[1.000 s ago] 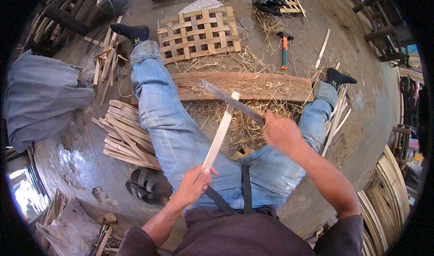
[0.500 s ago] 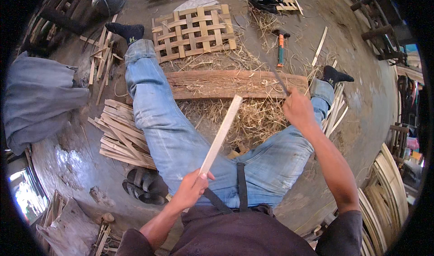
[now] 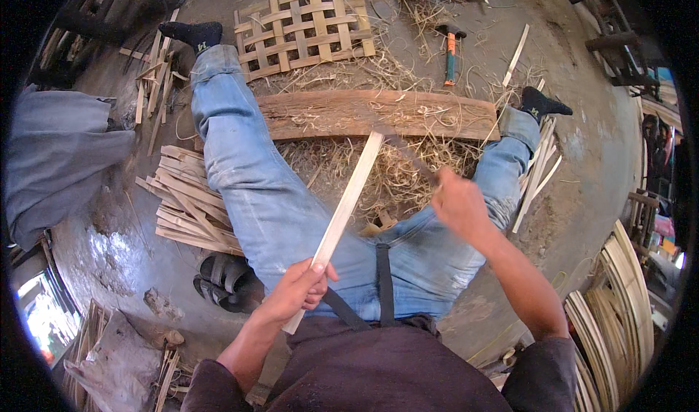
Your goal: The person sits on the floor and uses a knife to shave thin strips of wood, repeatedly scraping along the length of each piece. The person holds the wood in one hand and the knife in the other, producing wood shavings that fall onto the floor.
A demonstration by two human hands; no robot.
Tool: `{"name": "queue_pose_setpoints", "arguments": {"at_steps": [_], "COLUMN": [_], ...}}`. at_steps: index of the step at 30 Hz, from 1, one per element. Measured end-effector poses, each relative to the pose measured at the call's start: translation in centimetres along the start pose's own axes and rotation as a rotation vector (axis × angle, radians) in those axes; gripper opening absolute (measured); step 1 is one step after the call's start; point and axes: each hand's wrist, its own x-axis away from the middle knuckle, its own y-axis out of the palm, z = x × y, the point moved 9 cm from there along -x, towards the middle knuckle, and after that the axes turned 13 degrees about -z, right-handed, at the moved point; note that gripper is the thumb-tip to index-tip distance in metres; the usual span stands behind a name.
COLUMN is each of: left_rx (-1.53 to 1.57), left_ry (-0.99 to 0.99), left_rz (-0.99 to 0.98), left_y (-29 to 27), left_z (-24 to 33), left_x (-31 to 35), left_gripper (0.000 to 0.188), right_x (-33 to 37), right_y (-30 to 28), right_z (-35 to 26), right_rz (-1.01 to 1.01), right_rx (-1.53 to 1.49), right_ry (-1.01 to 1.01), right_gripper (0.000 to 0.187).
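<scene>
My left hand (image 3: 300, 290) is closed around the lower part of a pale, flat bamboo strip (image 3: 351, 193). The strip slants up and away, its far end near the front edge of a reddish wooden plank (image 3: 313, 115) lying across between my legs. In my closed right hand (image 3: 460, 207) is a knife, its dark blade (image 3: 410, 154) pointing left toward the strip's far end. Blade and strip tip meet or overlap there; whether they touch I cannot tell. The knife's handle is hidden in my fist. Curly shavings (image 3: 408, 175) lie on and below the plank.
Beyond the plank lie a woven lattice panel (image 3: 302, 30) and a hammer (image 3: 451, 55). Split strips (image 3: 193, 197) are piled beside my left leg, with black sandals (image 3: 226, 281) nearer me. More strips (image 3: 537, 172) lie by my right foot; bent slats (image 3: 619, 303) stand at right.
My right hand has swung the knife left and nearer, bringing the blade to the strip's far end. My left hand has shifted slightly left, still gripping the strip. The whole view has tilted a little.
</scene>
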Motion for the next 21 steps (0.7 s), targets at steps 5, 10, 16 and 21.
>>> {"name": "queue_pose_setpoints", "arguments": {"at_steps": [5, 10, 16, 21], "left_rx": [-0.031, -0.135, -0.382, -0.45], "left_ry": [0.008, -0.03, 0.104, 0.586], "left_rz": [0.005, -0.084, 0.058, 0.411], "left_y": [-0.1, -0.3, -2.4, -6.1], "left_z": [0.6, 1.8, 5.7, 8.1], "left_x": [-0.7, -3.5, -2.4, 5.1], "left_gripper": [0.035, 0.042, 0.066, 0.075], "right_x": [0.9, -2.6, -7.8, -11.2], "right_y": [1.3, 4.9, 6.6, 7.6], "right_z": [-2.4, -1.6, -3.7, -2.7], "right_rz": [0.02, 0.052, 0.079, 0.086], "right_rx": [-0.035, -1.257, -1.53, -1.768], "right_ry": [-0.13, 0.243, 0.273, 0.311], "right_gripper": [0.025, 0.024, 0.018, 0.014]}}
